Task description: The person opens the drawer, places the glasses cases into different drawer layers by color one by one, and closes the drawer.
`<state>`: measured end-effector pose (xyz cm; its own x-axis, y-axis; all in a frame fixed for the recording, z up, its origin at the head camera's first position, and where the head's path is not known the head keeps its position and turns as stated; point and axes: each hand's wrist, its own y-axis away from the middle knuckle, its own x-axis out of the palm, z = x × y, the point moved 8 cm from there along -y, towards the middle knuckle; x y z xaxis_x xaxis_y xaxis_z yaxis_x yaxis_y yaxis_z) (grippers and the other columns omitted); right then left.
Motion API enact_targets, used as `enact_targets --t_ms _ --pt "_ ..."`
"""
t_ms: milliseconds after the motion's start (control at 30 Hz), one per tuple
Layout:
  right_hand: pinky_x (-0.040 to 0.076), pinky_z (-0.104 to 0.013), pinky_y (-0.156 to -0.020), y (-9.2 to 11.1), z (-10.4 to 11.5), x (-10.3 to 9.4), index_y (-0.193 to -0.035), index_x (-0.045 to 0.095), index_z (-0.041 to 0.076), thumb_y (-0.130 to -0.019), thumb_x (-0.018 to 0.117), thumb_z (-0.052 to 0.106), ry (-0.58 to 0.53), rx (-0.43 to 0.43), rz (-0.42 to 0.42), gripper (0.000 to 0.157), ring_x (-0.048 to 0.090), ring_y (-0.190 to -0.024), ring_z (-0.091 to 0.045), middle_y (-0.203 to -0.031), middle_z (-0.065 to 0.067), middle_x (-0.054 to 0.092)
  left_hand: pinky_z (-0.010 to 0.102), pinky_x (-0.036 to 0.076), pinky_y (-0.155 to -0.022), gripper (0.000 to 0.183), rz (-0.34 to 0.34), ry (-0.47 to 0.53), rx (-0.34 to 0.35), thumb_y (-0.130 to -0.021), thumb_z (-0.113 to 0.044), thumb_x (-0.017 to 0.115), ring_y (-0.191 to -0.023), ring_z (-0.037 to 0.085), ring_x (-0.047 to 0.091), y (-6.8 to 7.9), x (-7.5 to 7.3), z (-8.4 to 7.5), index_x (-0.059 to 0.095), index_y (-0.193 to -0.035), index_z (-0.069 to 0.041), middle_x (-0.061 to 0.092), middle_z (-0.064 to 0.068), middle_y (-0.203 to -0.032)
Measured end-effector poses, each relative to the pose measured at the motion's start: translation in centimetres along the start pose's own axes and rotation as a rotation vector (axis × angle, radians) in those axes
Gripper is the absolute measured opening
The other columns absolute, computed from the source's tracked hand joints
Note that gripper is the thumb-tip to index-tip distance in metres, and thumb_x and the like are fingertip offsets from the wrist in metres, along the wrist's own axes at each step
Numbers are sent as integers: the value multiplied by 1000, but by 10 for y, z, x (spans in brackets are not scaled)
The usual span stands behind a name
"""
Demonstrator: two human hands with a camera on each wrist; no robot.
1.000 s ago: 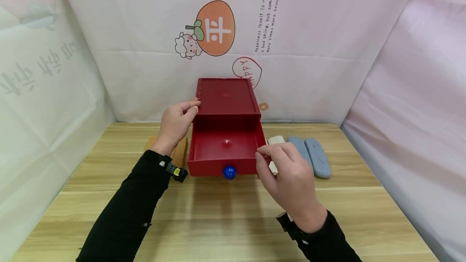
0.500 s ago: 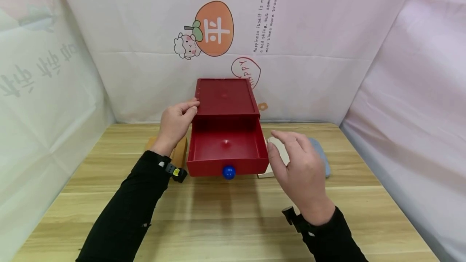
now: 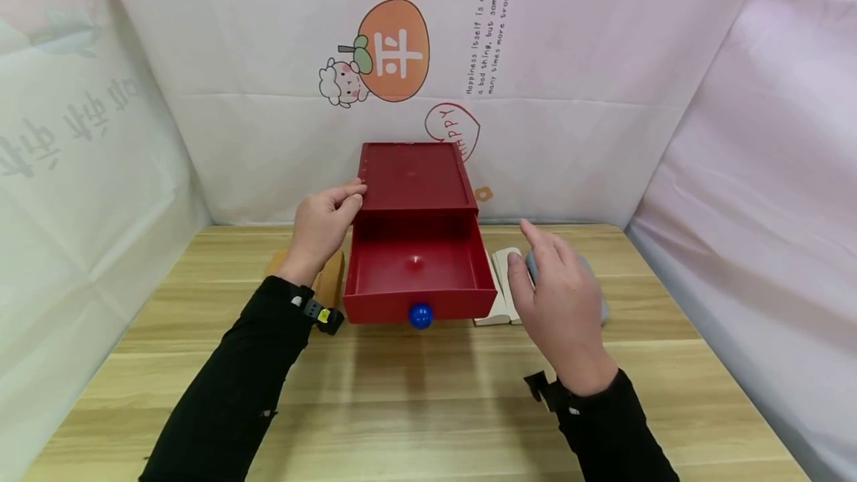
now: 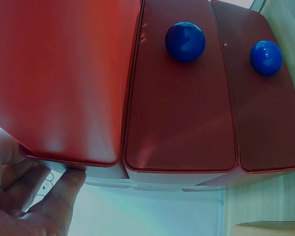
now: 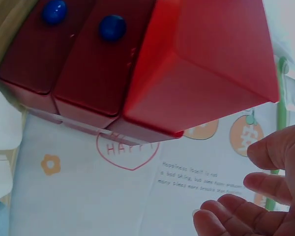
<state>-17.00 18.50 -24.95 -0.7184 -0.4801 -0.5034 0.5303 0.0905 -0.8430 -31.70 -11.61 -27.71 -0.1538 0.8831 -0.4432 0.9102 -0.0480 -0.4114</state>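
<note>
A red drawer cabinet (image 3: 415,177) stands at the back of the table, its top drawer (image 3: 375,307) pulled out, with nothing visible inside. A blue knob (image 3: 420,316) sits on that drawer's front. The lower drawers, each with a blue knob (image 4: 185,42), are closed in the left wrist view. My left hand (image 3: 321,229) holds the cabinet's upper left edge, thumb against the side. My right hand (image 3: 562,296) hovers right of the drawer, apart from it. Its fingers (image 5: 265,187) are loosely spread and hold nothing.
Cream rounded pieces (image 3: 506,262) and a grey-blue felt-like piece (image 3: 604,309) lie right of the cabinet, partly hidden by my right hand. Tan pieces (image 3: 331,285) lie at the left behind my left wrist. A printed cloth (image 3: 569,162) hangs close behind.
My right hand has let go of the drawer's right edge and moved right, its fingers spreading. My left hand stays at the cabinet, and the drawer remains pulled out.
</note>
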Motion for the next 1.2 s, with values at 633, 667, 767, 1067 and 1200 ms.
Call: enact_targets --t_ms 633,667,767,1067,1200 --pt "55 -54 -63 24 -41 60 -141 50 4 -92 60 35 127 207 366 59 62 -95 -38 -122 -24 61 31 53 -90 39 -2 5 2 -99 -33 50 -127 6 48 0 0 0 66 -129 -15 59 -5 -136" --pt "55 -54 -63 25 -43 63 -141 49 4 -92 60 35 130 216 386 59 62 -96 -38 -122 -24 61 32 53 -91 39 -2 6 3 -99 -33 50 -127 7 48 0 0 0 66 -129 -15 59 -5 -136" --pt "56 -54 -63 29 -47 71 -141 49 5 -91 62 36 140 237 424 61 62 -99 -38 -121 -24 61 34 52 -92 39 -2 6 7 -99 -32 50 -128 8 49 0 0 -1 66 -129 -15 60 -4 -136" --pt "55 -50 -58 40 -54 89 -140 50 2 -87 66 28 171 231 470 61 63 -87 -36 -114 -23 64 36 53 -90 39 -1 5 12 -99 -33 50 -128 9 49 1 0 -1 66 -129 -14 60 -3 -136" --pt "55 -49 -57 46 -55 99 -138 51 1 -85 68 23 185 223 502 61 63 -85 -36 -111 -23 65 36 53 -89 40 1 0 13 -99 -34 49 -129 10 48 1 0 -1 66 -129 -14 59 -3 -137"
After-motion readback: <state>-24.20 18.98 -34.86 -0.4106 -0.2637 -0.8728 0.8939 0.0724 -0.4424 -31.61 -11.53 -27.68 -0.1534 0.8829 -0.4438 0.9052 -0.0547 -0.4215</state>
